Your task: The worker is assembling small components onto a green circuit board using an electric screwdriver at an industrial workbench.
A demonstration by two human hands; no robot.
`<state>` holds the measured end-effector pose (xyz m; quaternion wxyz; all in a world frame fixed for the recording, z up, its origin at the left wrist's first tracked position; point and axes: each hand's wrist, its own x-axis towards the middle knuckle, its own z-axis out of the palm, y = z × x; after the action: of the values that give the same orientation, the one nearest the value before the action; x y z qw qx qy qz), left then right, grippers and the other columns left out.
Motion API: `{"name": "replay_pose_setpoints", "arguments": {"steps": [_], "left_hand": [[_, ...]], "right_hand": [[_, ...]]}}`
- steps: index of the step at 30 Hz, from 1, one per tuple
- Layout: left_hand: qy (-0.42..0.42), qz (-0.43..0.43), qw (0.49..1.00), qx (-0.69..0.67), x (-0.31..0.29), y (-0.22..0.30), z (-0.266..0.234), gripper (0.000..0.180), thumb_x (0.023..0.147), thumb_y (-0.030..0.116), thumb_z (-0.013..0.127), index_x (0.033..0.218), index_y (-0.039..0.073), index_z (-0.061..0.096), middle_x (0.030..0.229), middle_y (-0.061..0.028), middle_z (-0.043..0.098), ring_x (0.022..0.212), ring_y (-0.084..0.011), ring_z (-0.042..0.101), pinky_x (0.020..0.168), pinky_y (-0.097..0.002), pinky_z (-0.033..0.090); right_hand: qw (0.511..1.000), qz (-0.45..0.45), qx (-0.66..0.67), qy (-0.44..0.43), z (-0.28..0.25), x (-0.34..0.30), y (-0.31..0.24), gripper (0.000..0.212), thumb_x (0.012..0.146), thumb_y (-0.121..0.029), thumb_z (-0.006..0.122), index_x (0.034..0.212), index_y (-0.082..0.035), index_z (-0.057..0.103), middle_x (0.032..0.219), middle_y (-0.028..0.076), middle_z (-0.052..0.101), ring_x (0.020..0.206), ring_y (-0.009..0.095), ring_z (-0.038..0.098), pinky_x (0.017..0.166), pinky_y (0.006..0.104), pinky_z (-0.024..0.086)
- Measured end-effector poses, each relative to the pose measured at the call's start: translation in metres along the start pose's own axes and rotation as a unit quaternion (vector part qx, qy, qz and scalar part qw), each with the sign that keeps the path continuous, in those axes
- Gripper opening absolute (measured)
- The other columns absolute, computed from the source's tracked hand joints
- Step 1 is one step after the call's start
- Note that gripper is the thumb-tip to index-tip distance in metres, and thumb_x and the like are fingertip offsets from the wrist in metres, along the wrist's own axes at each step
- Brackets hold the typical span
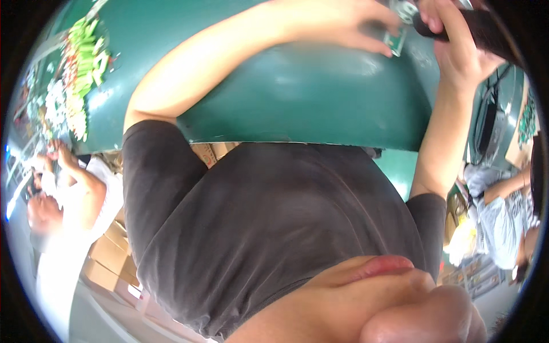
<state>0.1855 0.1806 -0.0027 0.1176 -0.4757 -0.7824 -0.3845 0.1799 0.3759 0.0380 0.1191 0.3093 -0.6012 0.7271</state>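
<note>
My left hand [366, 26] reaches across the green tabletop to the far right, where its thumb and fingers close on the edge of a small green circuit board [396, 42]. Right beside it, my right hand [457, 48] is wrapped round a black cylindrical tool [486, 28], whose rounded end points toward the board. The tool's exact kind does not show, as its far part runs into the dark rim of the picture. A pale, shiny part [405, 10] lies by the board at the top edge, too blurred to name.
The green table [297, 97] has its near edge at my waist. Long rows of green, white and reddish small parts [83, 63] lie at the far left. One person [86, 183] works at left, another [503, 200] at right. Cardboard boxes [108, 257] stand behind. A black strap-like thing [489, 123] lies at right.
</note>
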Motion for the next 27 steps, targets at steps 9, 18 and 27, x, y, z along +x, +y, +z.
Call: {"name": "replay_pose_setpoints", "arguments": {"steps": [9,18,27], "left_hand": [[-0.012,-0.054,0.995,0.083,0.013,0.002,-0.037,0.032,0.070,0.023,0.080,0.091,0.001,0.071,0.119,-0.0216,0.060,0.109,-0.0394,0.059,0.096,-0.0453,0.051],[0.018,-0.207,0.959,0.194,-0.008,-0.137,-0.193,0.060,0.088,0.030,0.079,0.139,0.008,0.055,0.135,-0.0129,0.064,0.128,-0.0253,0.059,0.105,-0.0396,0.048],[0.003,-0.646,0.511,0.568,-0.265,-0.252,-0.465,0.070,0.090,0.053,0.056,0.152,0.020,0.050,0.149,-0.0176,0.056,0.138,-0.0379,0.052,0.115,-0.0487,0.039]], "right_hand": [[0.997,0.018,0.062,0.039,-0.012,0.005,-0.010,0.028,0.086,0.017,0.060,0.112,0.009,0.057,0.092,0.016,0.064,0.059,0.019,0.056,0.058,0.0365,0.049],[0.995,-0.009,-0.088,0.036,0.016,-0.004,0.007,0.058,0.091,0.005,0.065,0.142,0.003,0.040,0.094,0.009,0.061,0.069,0.012,0.059,0.063,0.0244,0.048],[0.990,0.051,0.114,0.062,0.021,-0.012,-0.001,0.060,0.089,0.007,0.065,0.141,0.001,0.036,0.079,0.006,0.059,0.058,0.010,0.055,0.053,0.0225,0.045]]}}
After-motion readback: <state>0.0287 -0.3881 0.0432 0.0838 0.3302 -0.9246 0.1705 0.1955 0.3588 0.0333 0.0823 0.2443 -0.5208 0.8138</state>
